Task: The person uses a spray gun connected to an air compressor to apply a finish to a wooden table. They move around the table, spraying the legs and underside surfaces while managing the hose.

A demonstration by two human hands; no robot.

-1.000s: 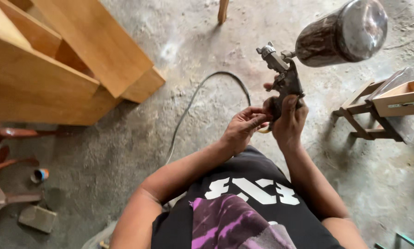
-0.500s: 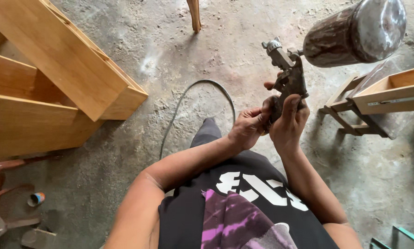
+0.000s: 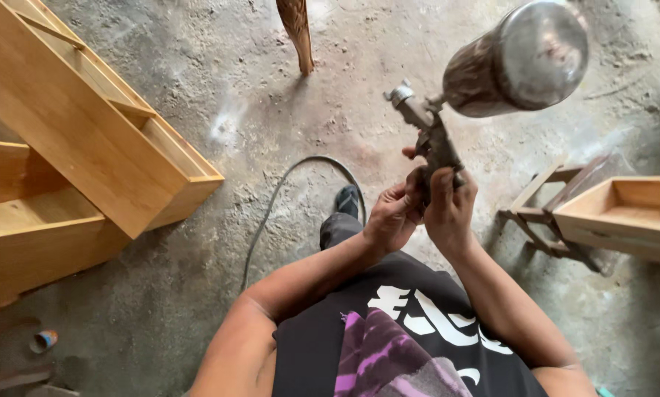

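The person is holding a spray gun (image 3: 431,140) up in front of the chest, over a rough concrete floor (image 3: 286,132). The right hand (image 3: 449,209) is wrapping around the gun's grip from below, fingers pressed together around it. The left hand (image 3: 392,217) is sitting just beside it, touching the lower end of the grip, with its fingertips pinching something small there; what they are pinching is too hidden to tell. The gun's body is tilting up and to the left, and its metal cup (image 3: 521,59), stained dark along the side, is sticking out to the upper right, close to the camera.

A dark hose (image 3: 271,206) is curving across the floor from near the person's foot (image 3: 347,200) and running back toward the body. To the left, pale wooden cabinet pieces (image 3: 87,140) are lying on the floor at an angle. To the right, an open wooden drawer (image 3: 624,213) is resting on a small wooden stand (image 3: 547,220). A wooden leg (image 3: 297,33) is standing at the top of the view, and a small round tin (image 3: 45,340) is lying on the floor at the lower left.
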